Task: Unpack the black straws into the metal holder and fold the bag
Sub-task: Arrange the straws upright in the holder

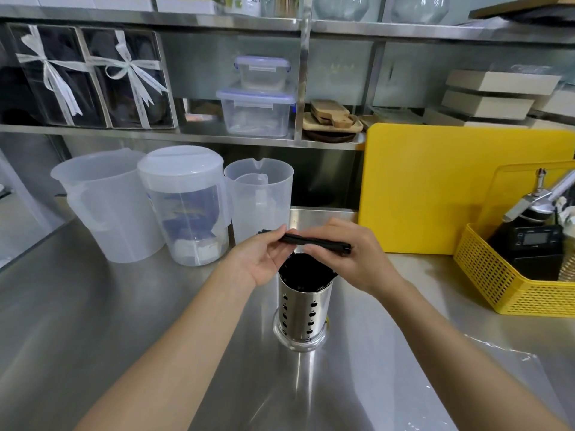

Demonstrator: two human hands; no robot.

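A shiny metal holder [301, 315] with apple-shaped cut-outs stands upright on the steel counter [124, 337], and black straws fill its mouth. Just above it both hands hold a small bundle of black straws [311, 241] lying level. My left hand [261, 259] pinches the bundle's left part, palm up. My right hand [351, 253] grips its right part from above. A clear plastic bag [466, 377] lies flat on the counter at the lower right, hard to make out against the steel.
Three translucent plastic jugs [183, 203] stand behind at the left. A yellow cutting board [435, 188] leans on the back shelf, and a yellow basket [504, 284] with a scale and bottles sits at the right. Shelves above carry boxes and containers.
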